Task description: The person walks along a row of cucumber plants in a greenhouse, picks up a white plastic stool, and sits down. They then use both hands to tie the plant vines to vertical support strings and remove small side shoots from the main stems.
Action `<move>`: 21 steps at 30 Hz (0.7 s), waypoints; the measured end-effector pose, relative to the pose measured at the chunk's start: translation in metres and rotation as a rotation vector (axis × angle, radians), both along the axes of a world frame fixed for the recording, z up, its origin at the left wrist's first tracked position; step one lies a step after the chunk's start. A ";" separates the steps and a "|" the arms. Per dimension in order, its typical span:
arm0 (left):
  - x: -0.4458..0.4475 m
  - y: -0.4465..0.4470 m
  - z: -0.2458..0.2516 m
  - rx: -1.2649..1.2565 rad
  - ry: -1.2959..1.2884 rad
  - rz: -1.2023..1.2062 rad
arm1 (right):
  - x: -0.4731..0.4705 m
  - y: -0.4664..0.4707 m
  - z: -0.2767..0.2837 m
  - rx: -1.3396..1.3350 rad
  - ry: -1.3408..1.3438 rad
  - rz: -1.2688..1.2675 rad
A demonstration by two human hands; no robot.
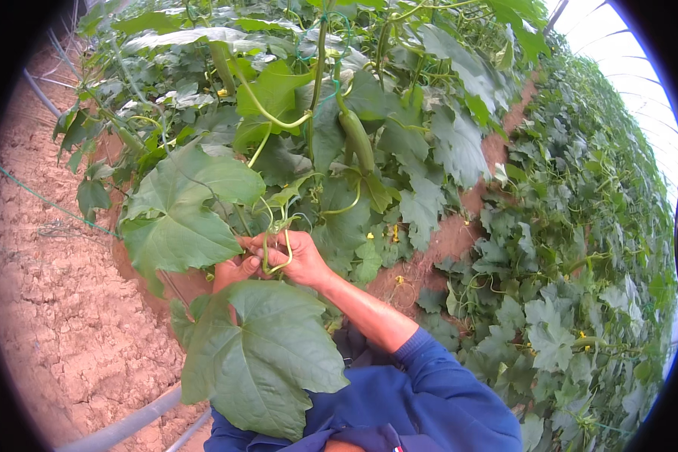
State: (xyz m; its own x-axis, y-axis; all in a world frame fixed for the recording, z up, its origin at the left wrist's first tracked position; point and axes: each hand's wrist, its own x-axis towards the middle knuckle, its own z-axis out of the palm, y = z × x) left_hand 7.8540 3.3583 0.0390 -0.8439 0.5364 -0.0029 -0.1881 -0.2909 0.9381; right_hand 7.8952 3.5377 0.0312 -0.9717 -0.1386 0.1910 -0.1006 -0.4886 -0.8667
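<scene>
My left hand (pixel 234 272) and my right hand (pixel 302 261) meet at a thin green gourd vine (pixel 287 248) in front of my body. Fingers of both hands pinch close together on the vine, whose shoot bends in a loop between them. Just what lies between the fingertips is hard to make out. One broad leaf (pixel 186 209) spreads at the upper left of my hands. A second large leaf (pixel 265 350) hangs below them and covers part of my left forearm. Above and to the right, a long green gourd (pixel 357 141) hangs from its stem.
Green twine (pixel 337 85) runs along an upright stem, and another twine (pixel 51 200) crosses the cracked soil (pixel 73 305) at left. A grey pipe (pixel 124 421) lies at lower left. Dense vines (pixel 553 333) fill the right side, beyond a strip of bare earth (pixel 424 265).
</scene>
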 end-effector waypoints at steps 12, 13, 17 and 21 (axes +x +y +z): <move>-0.001 -0.008 0.011 -0.105 -0.064 -0.083 | -0.012 0.009 0.013 -0.155 0.062 0.263; -0.002 -0.007 0.011 -0.090 -0.060 -0.098 | -0.012 0.009 0.014 -0.160 0.077 0.256; -0.005 -0.005 0.009 -0.044 -0.029 -0.112 | -0.010 0.008 0.017 -0.131 0.071 0.220; -0.004 -0.002 0.005 -0.037 -0.029 -0.077 | -0.008 0.009 0.011 -0.088 0.066 0.147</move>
State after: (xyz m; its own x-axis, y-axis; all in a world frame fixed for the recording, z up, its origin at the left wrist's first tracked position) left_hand 7.8500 3.3565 0.0444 -0.7997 0.5984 -0.0480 -0.2361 -0.2399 0.9416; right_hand 7.8876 3.5464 0.0427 -0.9270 -0.2585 0.2717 -0.0779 -0.5760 -0.8137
